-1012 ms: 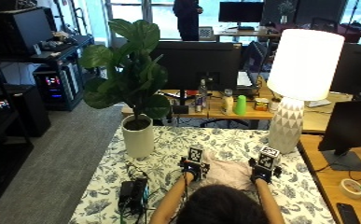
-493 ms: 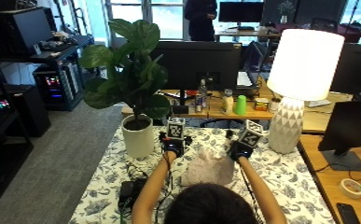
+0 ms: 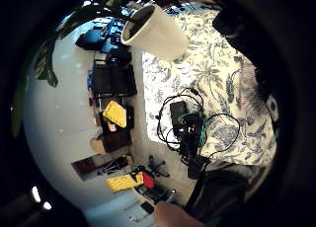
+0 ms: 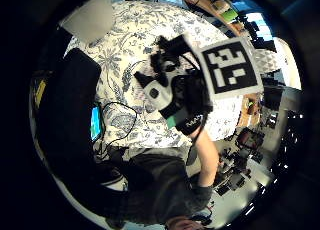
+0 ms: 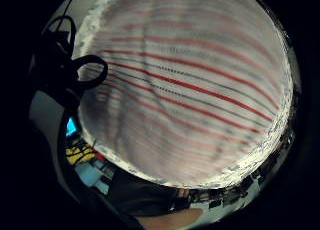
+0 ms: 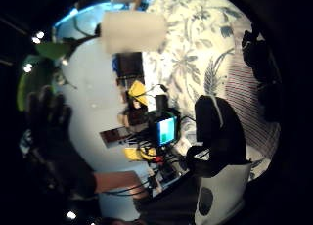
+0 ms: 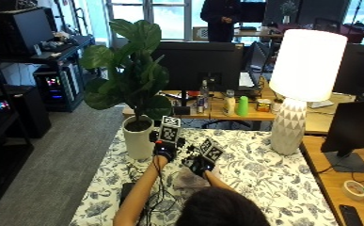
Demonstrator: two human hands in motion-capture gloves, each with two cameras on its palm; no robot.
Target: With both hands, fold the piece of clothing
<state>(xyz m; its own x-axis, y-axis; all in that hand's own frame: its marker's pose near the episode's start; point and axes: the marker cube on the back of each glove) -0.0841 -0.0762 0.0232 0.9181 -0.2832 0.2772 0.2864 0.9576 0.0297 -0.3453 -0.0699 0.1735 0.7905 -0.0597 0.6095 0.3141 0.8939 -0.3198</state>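
The piece of clothing (image 7: 185, 180) lies on the tabletop (image 7: 263, 174) in front of the person, just behind the top of the person's head, and only a small pale part of it shows in the outside view. In the right little finger side palm view the cloth (image 5: 185, 90) fills almost the whole picture, so it is very close to the right palm; it is white with thin red and dark stripes and has some soft wrinkles. The tabletop has a white cover with a dark leaf pattern.

The left hand (image 7: 164, 149) is raised above the tabletop near the white plant pot (image 7: 138, 137). I cannot tell if its fingers are straight or curled, or if it holds any cloth. The right hand (image 7: 200, 162) is just beside the left one, a little nearer to the person and over the far edge of the clothing. Its fingers are also hidden, so I cannot tell if it grasps the cloth.

The pot carries a plant (image 7: 128, 70) with big green leaves. A white lamp (image 7: 300, 84) stands at the right side of the tabletop. A small black device with cables (image 3: 185, 126) lies on the left part of the tabletop, near the person's left arm.
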